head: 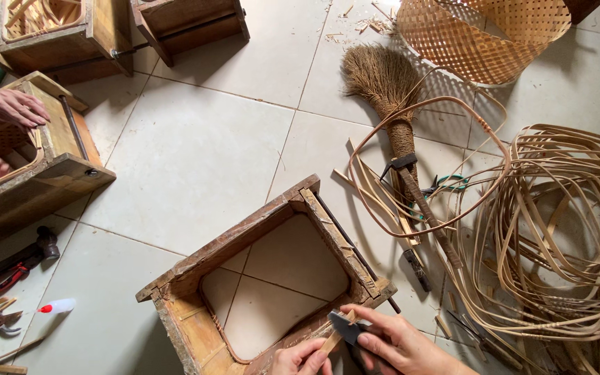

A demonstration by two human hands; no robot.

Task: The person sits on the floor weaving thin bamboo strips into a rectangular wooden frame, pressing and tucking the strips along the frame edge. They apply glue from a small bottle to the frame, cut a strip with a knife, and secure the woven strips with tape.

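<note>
Bamboo strip (pixel 337 338) pinched in left hand (pixel 301 357) at frame (pixel 258 278) corner | right hand (pixel 397 345) clasps dark knife (pixel 347 326) on strip | risk: blade pressed near left fingers may slip and cut | frame holds a thin rim only; co-worker's frame (pixel 36 167) holds a woven basket; big basket (pixel 484 35) empty

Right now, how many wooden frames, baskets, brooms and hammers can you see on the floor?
Wooden frames: 4
Baskets: 1
Brooms: 1
Hammers: 2
Total: 8
</note>
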